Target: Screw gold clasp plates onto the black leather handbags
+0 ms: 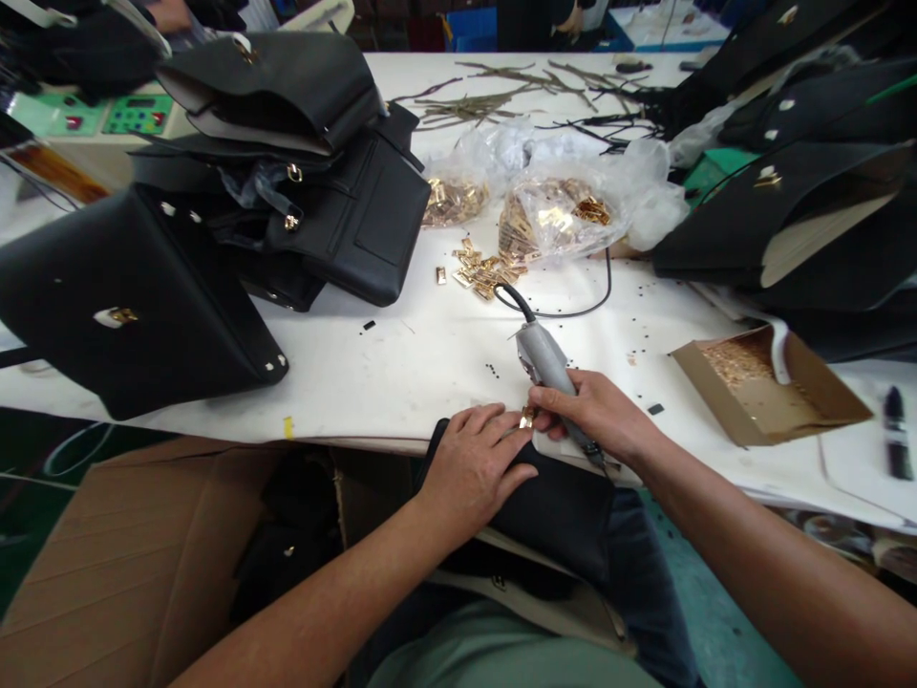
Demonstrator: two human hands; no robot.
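My right hand (591, 411) is wrapped round a grey corded power tool (545, 358), its tip pointing down toward the table's front edge. Between my two hands a small gold metal piece (526, 418) sits at the upper edge of a black leather bag (559, 497) that lies over my lap. My left hand (477, 463) rests on that bag with its fingers spread, the fingertips beside the gold piece. The finger and thumb of my right hand are close to the piece too; whether they touch it is hard to tell.
Black bags (358, 205) are piled at the left, others (809, 210) at the right. Plastic bags of gold parts (559, 215) and loose gold pieces (483, 272) lie ahead. An open cardboard box (780, 411) stands at the right, near a black marker (897, 435). A large carton (136, 545) is below left.
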